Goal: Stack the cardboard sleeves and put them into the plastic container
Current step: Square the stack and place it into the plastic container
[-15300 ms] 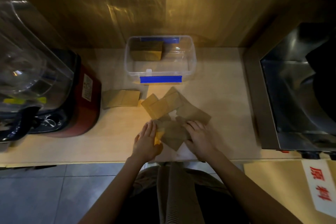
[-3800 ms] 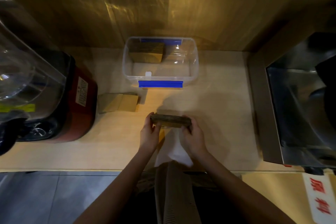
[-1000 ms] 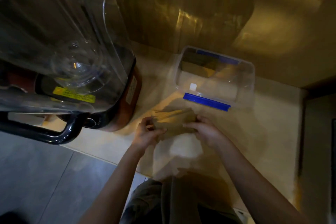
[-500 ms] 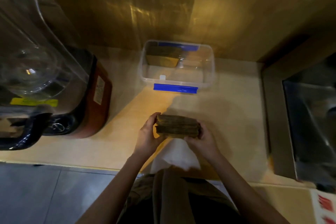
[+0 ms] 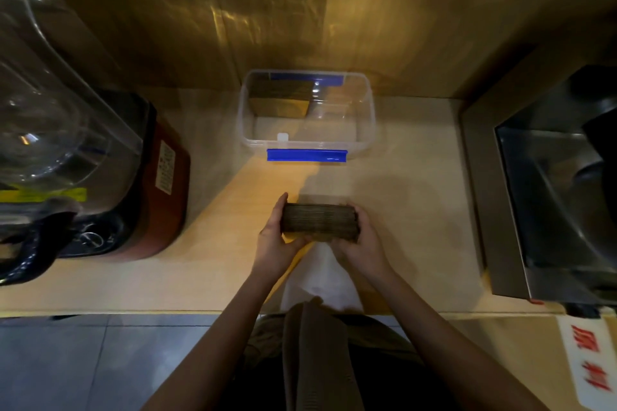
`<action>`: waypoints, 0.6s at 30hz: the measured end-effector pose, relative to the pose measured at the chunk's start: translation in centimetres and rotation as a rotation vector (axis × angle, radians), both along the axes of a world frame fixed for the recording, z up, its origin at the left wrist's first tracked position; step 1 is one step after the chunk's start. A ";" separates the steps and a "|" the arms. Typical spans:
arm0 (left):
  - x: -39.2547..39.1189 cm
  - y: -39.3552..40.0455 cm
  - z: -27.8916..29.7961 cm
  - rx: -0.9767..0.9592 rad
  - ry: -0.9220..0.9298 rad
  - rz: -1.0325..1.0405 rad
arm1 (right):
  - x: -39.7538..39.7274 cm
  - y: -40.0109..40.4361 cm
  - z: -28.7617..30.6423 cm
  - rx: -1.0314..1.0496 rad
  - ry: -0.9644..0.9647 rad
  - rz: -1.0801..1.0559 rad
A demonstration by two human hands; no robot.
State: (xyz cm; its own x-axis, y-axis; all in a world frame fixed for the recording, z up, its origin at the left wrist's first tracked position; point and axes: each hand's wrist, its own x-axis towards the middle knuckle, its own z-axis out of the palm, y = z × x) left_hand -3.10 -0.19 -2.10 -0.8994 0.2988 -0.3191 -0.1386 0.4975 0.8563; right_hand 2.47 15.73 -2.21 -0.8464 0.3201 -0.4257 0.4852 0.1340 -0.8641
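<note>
Stack of cardboard sleeves [image 5: 320, 222] between both hands' grip

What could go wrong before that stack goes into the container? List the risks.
1. The stack of cardboard sleeves is pinched only at its ends by the left hand and right hand; loose middle sleeves might slide out during the lift.
2. The plastic container already holds a batch of sleeves at its back left, so the new stack could catch on it or on the rim.
</note>
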 end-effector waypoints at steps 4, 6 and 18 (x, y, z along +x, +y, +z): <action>0.1 -0.4 -0.3 -0.029 -0.049 -0.010 | -0.1 -0.5 0.3 0.022 -0.022 0.074; 0.1 0.0 -0.2 -0.037 -0.040 -0.012 | -0.3 -1.0 0.3 0.028 -0.024 0.055; -0.1 -0.4 -0.2 -0.037 0.023 -0.054 | -0.8 -0.1 0.8 0.060 -0.065 0.069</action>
State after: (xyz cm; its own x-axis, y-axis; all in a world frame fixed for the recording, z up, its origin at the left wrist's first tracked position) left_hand -3.18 -0.56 -2.34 -0.8897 0.3351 -0.3101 -0.0911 0.5353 0.8397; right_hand 1.63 15.67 -1.37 -0.8384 0.2881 -0.4627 0.5281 0.2194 -0.8204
